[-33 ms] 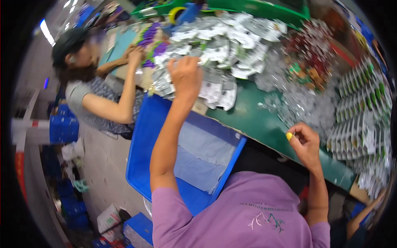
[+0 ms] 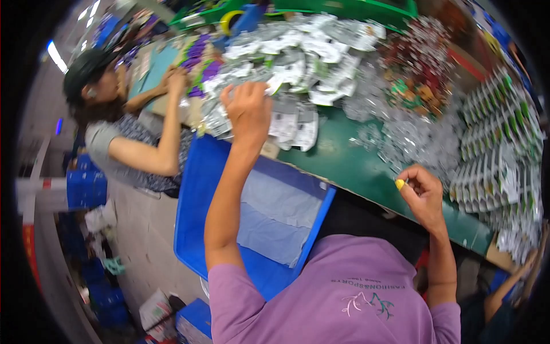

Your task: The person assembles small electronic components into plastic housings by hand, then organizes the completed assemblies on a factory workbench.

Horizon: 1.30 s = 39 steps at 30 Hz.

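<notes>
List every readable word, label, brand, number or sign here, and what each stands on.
Purple shirt: dark lettering, upside down in this view, above a branch-like design; wording withheld.
Pale packs by the left hand: dark printed marks, too small and blurred to read.
White sack, lower left: coloured marks, too blurred to read.

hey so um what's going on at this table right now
The person's left hand is at a pile of white and grey pieces; whether it grips one is unclear. The right hand, over the green tabletop, has a small yellow thing at its fingertips. A blue bin stands under the left forearm. At left, a co-worker's hands are near purple pieces.
</notes>
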{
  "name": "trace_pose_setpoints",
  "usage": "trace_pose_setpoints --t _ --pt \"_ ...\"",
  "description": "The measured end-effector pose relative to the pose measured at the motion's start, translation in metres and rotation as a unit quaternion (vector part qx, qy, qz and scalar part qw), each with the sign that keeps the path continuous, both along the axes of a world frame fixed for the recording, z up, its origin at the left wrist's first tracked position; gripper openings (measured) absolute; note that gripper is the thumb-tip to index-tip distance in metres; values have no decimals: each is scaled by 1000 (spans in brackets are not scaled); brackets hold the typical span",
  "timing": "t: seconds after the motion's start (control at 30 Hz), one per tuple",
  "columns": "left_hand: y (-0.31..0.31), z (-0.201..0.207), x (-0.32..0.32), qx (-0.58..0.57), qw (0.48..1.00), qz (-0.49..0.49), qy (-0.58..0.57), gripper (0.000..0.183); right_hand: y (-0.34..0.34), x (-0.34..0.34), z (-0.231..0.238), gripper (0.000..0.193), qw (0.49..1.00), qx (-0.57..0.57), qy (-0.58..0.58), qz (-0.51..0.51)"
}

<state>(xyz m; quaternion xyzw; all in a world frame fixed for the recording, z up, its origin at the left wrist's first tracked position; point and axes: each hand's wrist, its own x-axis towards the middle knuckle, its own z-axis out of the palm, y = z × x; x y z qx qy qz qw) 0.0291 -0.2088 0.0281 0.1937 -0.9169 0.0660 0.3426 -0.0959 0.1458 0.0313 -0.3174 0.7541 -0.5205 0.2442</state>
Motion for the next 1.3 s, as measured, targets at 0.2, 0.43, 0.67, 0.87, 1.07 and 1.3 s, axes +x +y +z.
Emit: trace_pose_setpoints --t 0.2,0.43,0.67,0.87,1.07,1.3 --pt "141 -6 32 17 985 -171 -17 22 44 -12 -3 8 997 2 27 -69" --pt "233 -67 48 120 948 -285 -79 30 42 3 -13 16 982 20 177 57" --pt "228 -72 38 187 939 -268 -105 45 8 24 -40 25 914 83 377 124" --pt "218 -71 35 232 914 -317 -97 44 4 27 -40 23 883 110 425 168" --pt "208 -57 27 276 892 -345 -92 43 6 19 -35 31 903 116 377 167" --pt "136 -73 -29 283 910 -303 18 27 6 22 -31 36 906 139 354 189"
